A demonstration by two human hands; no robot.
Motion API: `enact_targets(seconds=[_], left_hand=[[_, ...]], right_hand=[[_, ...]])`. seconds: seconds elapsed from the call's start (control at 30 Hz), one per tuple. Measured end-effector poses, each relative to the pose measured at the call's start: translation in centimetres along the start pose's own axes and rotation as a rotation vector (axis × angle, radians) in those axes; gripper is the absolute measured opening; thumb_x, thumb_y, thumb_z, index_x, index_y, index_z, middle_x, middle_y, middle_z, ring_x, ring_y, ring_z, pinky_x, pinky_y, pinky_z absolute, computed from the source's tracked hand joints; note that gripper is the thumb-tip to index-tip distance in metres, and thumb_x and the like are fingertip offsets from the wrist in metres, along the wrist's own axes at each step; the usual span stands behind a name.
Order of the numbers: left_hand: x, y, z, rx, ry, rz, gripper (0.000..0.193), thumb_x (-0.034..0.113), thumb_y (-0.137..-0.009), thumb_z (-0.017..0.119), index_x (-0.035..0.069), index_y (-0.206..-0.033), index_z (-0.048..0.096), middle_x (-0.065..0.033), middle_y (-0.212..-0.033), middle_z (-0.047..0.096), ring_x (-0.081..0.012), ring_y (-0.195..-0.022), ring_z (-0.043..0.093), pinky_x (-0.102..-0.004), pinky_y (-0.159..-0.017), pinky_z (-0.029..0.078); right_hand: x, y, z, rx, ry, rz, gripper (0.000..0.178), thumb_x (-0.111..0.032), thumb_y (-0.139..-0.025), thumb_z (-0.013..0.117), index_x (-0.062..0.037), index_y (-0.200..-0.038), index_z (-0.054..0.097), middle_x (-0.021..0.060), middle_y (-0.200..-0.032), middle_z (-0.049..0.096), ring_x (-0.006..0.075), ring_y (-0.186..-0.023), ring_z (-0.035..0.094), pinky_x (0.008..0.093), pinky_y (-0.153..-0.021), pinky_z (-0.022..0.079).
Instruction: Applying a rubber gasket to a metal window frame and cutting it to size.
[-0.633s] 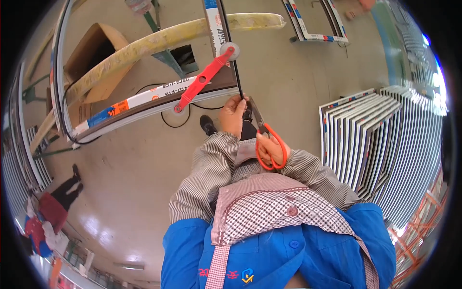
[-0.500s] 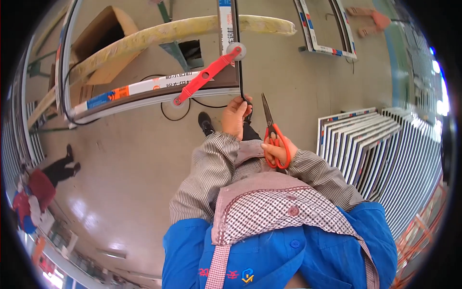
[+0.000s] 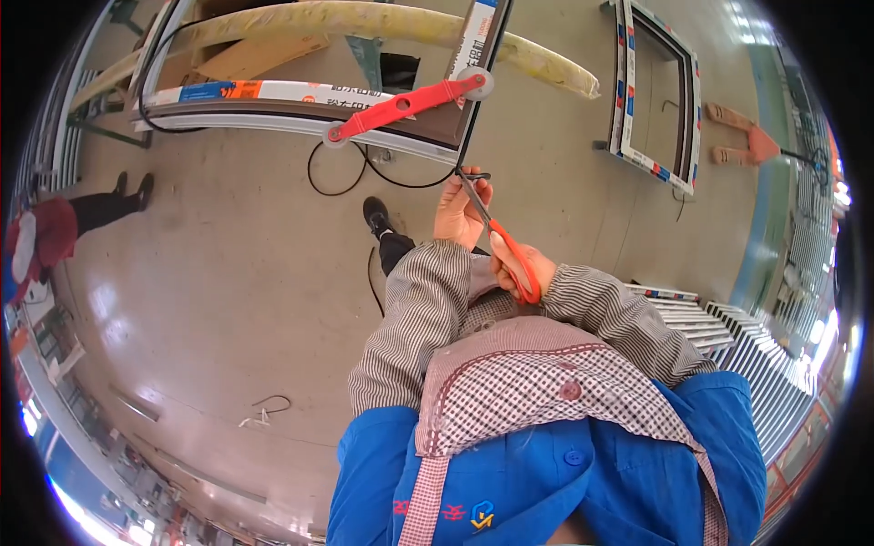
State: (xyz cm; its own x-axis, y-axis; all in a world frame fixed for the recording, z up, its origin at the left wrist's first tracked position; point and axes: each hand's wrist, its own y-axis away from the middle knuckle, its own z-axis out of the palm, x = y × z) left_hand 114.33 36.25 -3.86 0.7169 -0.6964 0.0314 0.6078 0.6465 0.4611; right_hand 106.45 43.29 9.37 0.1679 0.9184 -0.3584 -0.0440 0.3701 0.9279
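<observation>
1. Filling the upper left with a brown window frame (image 3: 428, 133), partly white-taped, lying over a yellow-wrapped beam (image 3: 546, 65).
2. Showing at upper right a second window frame (image 3: 626, 91), standing near an orange pallet truck (image 3: 761, 144).
3. Bridging the lower right corner of the first with a red bar (image 3: 373, 116), ending in round discs.
4. Gripping red-handled scissors (image 3: 499, 231) in the right hand (image 3: 542, 266), wrapping the handles in curled fingers and pointing the blades up and left across the other hand.
5. Pinching a thin black strip (image 3: 469, 136) in the left hand (image 3: 462, 217) just below that corner, holding it right beside the scissor tips, with contact too small to tell.
</observation>
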Motion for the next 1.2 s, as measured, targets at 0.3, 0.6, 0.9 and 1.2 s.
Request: enact_targets(seconds=[0.3,0.6,0.9,1.2], left_hand=[[-0.5,-0.1,-0.3,0.009,0.06,0.038,0.019,0.004,-0.08,0.055,0.006,-0.099,0.054,-0.0062,-0.103,0.056,-0.0162,-0.086,0.058,-0.0315,-0.079,0.049],[-0.3,-0.1,-0.1,-0.044,0.015,0.061,0.019,0.003,-0.08,0.056,0.005,-0.098,0.055,-0.0058,-0.103,0.056,-0.0158,-0.085,0.057,-0.0303,-0.078,0.049],[-0.4,1.4,-0.8,0.514,-0.309,0.307,0.023,0.022,-0.087,0.049,0.005,-0.101,0.053,-0.004,-0.101,0.054,-0.0166,-0.081,0.055,-0.0306,-0.073,0.046],[2.5,2.2,2.3,0.543,-0.472,0.24,0.023,0.027,-0.089,0.043,0.005,-0.09,0.051,0.001,-0.054,0.034,-0.0097,-0.04,0.03,-0.0281,-0.045,0.037]], right_hand=[[-0.2,-1.0,-0.3,0.024,-0.05,-0.042,0.055,-0.057,-0.079,0.046,-0.0038,-0.067,0.046,-0.0002,-0.047,0.037,0.0083,-0.038,0.036,0.0231,-0.034,0.029],[0.5,-1.8,-2.2,0.044,0.183,-0.163,0.042,-0.038,-0.087,0.047,-0.0027,-0.065,0.046,-0.0029,-0.048,0.037,0.0075,-0.04,0.035,0.0237,-0.038,0.027],[-1.2,-1.8,-2.7,0.313,1.139,-0.323,0.042,-0.046,-0.077,0.054,-0.0053,-0.086,0.058,0.0173,-0.073,0.06,0.0349,-0.072,0.058,0.0412,-0.066,0.045],[-3.5,-9.3,-2.5,0.294,0.514,-0.392,0.033,-0.037,-0.08,0.049,-0.0056,-0.081,0.059,0.0127,-0.076,0.061,0.0279,-0.072,0.06,0.0353,-0.065,0.047]])
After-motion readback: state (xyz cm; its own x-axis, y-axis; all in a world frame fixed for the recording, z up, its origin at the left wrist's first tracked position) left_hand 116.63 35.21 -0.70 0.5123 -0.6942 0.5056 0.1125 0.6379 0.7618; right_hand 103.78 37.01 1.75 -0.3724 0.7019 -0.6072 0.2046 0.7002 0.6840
